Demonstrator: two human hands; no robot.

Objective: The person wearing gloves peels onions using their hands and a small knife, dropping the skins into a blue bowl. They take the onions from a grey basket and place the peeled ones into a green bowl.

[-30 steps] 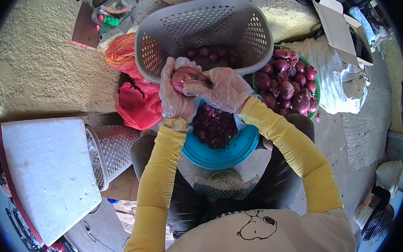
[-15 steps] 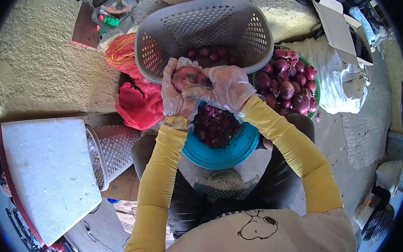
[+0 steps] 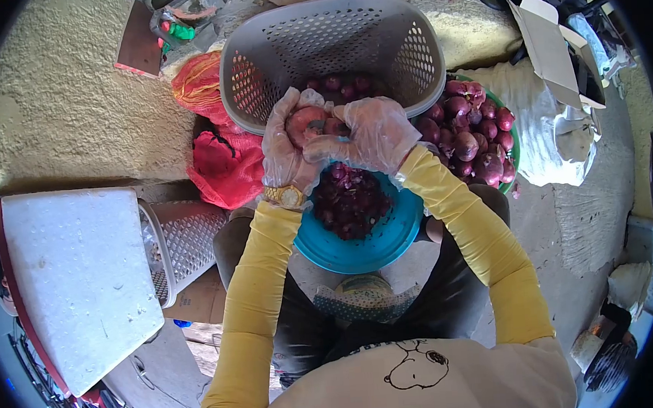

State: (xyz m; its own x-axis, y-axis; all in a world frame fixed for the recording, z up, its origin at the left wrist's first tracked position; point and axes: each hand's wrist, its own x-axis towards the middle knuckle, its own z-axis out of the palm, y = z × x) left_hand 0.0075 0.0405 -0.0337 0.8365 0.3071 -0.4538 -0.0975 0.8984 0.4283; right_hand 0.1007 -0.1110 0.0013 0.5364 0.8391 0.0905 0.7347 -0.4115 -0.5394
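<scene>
My left hand [image 3: 282, 150], in a clear plastic glove, is closed around a red onion [image 3: 306, 123] whose pink side faces up. My right hand [image 3: 378, 132], gloved the same way, meets it with curled fingers and thumb around a smaller dark red onion [image 3: 336, 127]. Both hands are just in front of the grey perforated basket [image 3: 425, 97], which has several small red onions [image 3: 347, 90] at its bottom. Below the hands stands a blue basin [image 3: 360, 262] holding dark red onion skins and pieces [image 3: 349, 206].
A green-rimmed basin [image 3: 517, 151] heaped with red onions [image 3: 465, 147] stands at the right, beside a white sack [image 3: 555, 145]. Red mesh bags [image 3: 227, 165] lie left of the basket. A white foam board [image 3: 84, 279] and a light perforated basket [image 3: 194, 234] are further left.
Both hands have shifted slightly right and turned a little. The onion in my left hand has rotated, and the dark patch on it shows less.
</scene>
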